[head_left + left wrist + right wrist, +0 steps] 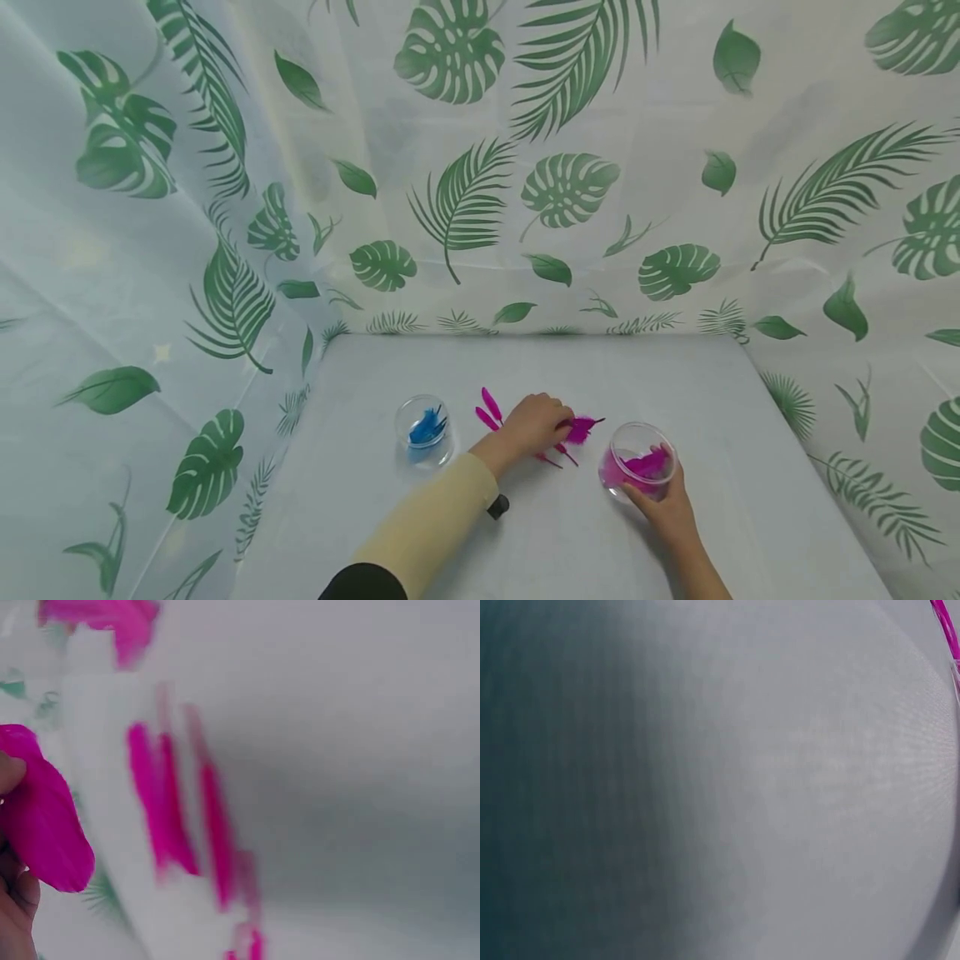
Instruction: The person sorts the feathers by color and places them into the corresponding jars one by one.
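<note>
Left hand pinched a pink feather beside the pink cup.

The feather (pixel 581 428) lay in the left hand's (pixel 534 423) curled fingers, its long axis pointing toward 3 o'clock, where the pink cup (pixel 637 471) stood near, at about 4 o'clock from the fingers. The right hand (pixel 663 504) gripped that cup from 6 o'clock. Loose pink feathers (pixel 489 410) lay on the surface (pixel 750 467) at the left hand's 9 o'clock; the blue cup (pixel 424 430) stood farther that way.

Leaf-print-curtained (pixel 465 200) tabletop booth (pixel 570 533)

feathers (pixel 551 429) between 2 cups (pixel 424 429), on table (pixel 750 467)
</note>
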{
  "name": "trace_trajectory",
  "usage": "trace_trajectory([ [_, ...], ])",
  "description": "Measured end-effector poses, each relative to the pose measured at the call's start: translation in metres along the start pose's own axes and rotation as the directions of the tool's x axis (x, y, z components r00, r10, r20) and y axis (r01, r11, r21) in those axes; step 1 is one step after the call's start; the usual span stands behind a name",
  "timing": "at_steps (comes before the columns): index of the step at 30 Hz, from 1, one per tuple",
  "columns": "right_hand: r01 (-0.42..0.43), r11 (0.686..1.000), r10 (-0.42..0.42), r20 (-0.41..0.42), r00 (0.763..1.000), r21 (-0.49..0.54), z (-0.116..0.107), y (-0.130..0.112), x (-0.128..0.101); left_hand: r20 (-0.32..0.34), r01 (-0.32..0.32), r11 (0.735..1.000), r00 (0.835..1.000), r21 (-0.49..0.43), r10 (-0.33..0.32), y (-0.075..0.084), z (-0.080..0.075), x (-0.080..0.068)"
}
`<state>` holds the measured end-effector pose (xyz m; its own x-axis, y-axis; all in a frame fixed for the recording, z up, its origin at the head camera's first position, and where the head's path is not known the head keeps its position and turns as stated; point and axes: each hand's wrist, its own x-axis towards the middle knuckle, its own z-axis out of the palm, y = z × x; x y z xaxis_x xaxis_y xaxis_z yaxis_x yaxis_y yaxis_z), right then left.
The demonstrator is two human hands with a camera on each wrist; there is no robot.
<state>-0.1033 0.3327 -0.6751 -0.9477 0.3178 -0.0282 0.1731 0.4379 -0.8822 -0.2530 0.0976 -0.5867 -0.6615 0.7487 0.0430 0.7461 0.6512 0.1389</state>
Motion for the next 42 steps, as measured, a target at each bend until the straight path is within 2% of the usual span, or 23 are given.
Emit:
trace_trajectory([
  [4, 0.003, 1.000, -0.003, -0.005, 1.000, -0.015, 0.001, 0.000, 0.001, -0.066, 0.024, 0.999, 0.997, -0.049, -0.027, 0.006, -0.025, 0.015],
  [9, 0.003, 1.000, -0.003, -0.004, 1.000, 0.011, 0.000, 0.001, 0.003, -0.149, -0.029, 0.999, 0.989, -0.045, 0.022, 0.022, -0.047, 0.035],
  [12, 0.009, 1.000, -0.009, 0.000, 1.000, 0.019, 0.000, 0.001, 0.004, -0.157, -0.064, 0.997, 0.986, -0.037, 0.057, 0.033, -0.054, 0.042],
  [17, 0.034, 0.999, -0.034, -0.005, 0.999, 0.023, 0.000, 0.001, 0.004, -0.142, -0.100, 0.994, 0.986, -0.049, 0.092, 0.055, -0.058, 0.045],
  [25, 0.065, 0.997, -0.065, -0.002, 0.998, 0.033, -0.003, -0.001, 0.006, -0.192, -0.137, 0.988, 0.974, -0.068, 0.122, 0.081, -0.054, 0.048],
  [30, 0.069, 0.997, -0.069, 0.011, 0.998, 0.021, -0.004, 0.000, 0.007, -0.203, -0.131, 0.990, 0.972, -0.053, 0.118, 0.092, -0.046, 0.049],
  [35, 0.051, 0.999, -0.051, 0.022, 0.998, 0.009, -0.004, 0.002, 0.007, -0.173, -0.074, 0.997, 0.982, -0.001, 0.073, 0.099, -0.030, 0.047],
  [42, 0.013, 1.000, -0.014, 0.040, 0.999, 0.024, -0.004, 0.009, 0.001, -0.105, 0.035, 0.999, 0.994, -0.012, -0.036, 0.106, -0.003, 0.036],
])
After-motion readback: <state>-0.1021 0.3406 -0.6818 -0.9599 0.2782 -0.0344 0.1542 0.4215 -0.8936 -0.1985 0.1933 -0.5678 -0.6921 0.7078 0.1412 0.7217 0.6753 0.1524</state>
